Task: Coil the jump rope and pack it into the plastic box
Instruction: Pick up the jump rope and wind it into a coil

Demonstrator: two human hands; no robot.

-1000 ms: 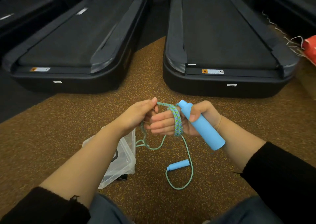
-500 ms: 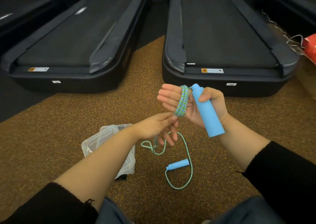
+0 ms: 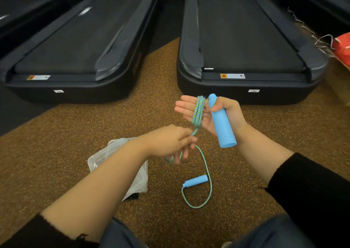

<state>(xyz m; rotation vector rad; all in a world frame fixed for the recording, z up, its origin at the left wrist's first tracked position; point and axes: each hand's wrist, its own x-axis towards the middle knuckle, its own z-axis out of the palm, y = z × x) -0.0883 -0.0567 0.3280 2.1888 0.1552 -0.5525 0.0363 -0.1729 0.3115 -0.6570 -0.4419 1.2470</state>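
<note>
Pinching the jump rope (image 3: 198, 113) below its coils, the left grip (image 3: 170, 141) holds it taut; the right grip (image 3: 206, 118) clamps the blue handle (image 3: 223, 128).

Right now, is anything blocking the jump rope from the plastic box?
Nothing on the floor lies between the jump rope and the plastic box. The left forearm hides the box's top, so its lid cannot be judged.

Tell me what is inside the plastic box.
No rope shows in the visible part of the clear plastic box; the left forearm covers most of it, so the rest cannot be seen.
</note>
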